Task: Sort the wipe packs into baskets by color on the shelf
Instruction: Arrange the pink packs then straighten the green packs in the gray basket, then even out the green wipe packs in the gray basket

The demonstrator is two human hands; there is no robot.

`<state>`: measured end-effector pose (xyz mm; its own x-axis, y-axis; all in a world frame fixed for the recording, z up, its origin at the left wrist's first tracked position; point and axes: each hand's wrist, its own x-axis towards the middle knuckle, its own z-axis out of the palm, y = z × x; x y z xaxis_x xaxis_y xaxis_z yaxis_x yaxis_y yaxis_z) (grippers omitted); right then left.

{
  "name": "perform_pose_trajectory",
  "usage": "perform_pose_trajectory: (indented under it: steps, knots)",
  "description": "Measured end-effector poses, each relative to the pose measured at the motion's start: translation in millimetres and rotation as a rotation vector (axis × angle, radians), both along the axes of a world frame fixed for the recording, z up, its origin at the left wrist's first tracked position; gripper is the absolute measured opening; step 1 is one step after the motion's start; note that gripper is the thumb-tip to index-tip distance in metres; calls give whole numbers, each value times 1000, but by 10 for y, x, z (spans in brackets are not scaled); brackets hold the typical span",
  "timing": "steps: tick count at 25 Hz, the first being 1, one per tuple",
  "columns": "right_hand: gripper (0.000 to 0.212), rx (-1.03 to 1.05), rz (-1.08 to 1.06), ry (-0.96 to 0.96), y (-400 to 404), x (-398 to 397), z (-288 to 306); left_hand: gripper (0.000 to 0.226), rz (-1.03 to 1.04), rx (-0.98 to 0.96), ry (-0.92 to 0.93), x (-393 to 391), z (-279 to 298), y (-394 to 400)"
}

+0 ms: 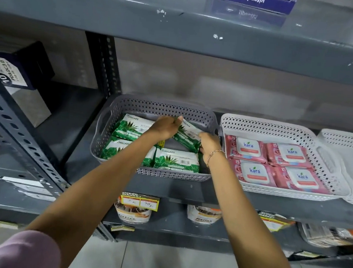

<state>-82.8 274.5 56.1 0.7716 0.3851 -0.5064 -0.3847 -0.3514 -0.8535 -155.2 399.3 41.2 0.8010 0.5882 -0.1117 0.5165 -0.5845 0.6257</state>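
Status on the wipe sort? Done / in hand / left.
Done: four pink packs lie flat in the white basket; three green packs lie flat in the grey basket.
In hand: left hand and right hand together hold a fourth green pack, tilted over the grey basket's open back-right spot.
Left: set it flat. No loose packs visible; the far-right basket is mostly out of frame.

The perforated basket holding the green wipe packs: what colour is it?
Grey plastic basket, clearest in the head view.
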Motion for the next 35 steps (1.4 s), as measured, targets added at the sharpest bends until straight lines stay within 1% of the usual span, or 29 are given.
perform_pose_trajectory:
  steps: [2,4,6,8,10,11,12,13,14,15,16,17,19,21,24,28,30,31,32,33,34,35]
  knots:
    - [17,-66,106,-106,30,44,6,60,37,15,61,-31,72,-61]
    - [29,-164,202,-209,66,35,12,63,71,40,125,-79,115,-107]
    - [37,-205,301,-290,80,4,28,59,127,31,160,-187,118,-159]
    - [40,-222,396,-336,85,22,17,58,172,-3,154,-325,71,-218]
    - [37,-284,489,-376,70,30,-14,51,176,-33,104,-458,23,-252]
    - [36,-368,528,-452,74,30,-41,47,176,-18,62,-527,34,-238]
    - [36,-474,561,-566,80,1,-53,44,179,47,17,-603,57,-189]
    - [34,-569,581,-703,91,-56,-63,40,184,155,-28,-689,59,-107]
    - [30,-603,579,-845,114,-105,-97,37,176,262,-63,-773,33,8]
    - [33,-560,573,-950,147,-157,-130,41,136,332,-46,-855,-8,129]
    - [43,-496,612,-1030,186,-215,-168,50,75,357,27,-931,-55,231]
    - [54,-465,718,-1066,224,-284,-195,59,18,335,123,-987,-105,297]
    - [66,-530,933,-1060,286,-357,-240,67,-71,274,320,-1009,-208,323]
    - [72,-643,1045,-1015,331,-335,-335,68,-120,238,419,-966,-274,289]
    - [77,-720,1093,-993,363,-306,-459,66,-127,220,433,-924,-327,311]
    - [77,-737,1128,-930,393,-327,-461,67,-140,223,471,-948,-322,287]
    - [75,-725,1141,-898,382,-326,-382,68,-111,232,461,-945,-271,264]
    - [72,-650,1124,-841,359,-305,-307,69,-77,232,440,-934,-218,237]
    - [65,-505,1045,-771,305,-268,-193,68,-32,256,393,-900,-142,190]
    - [54,-318,893,-720,214,-207,-78,63,57,267,287,-827,-48,97]
    - [43,-139,696,-699,88,-125,31,54,162,288,139,-718,43,-41]
    - [35,5,494,-703,-51,-10,130,42,255,296,-48,-598,130,-225]
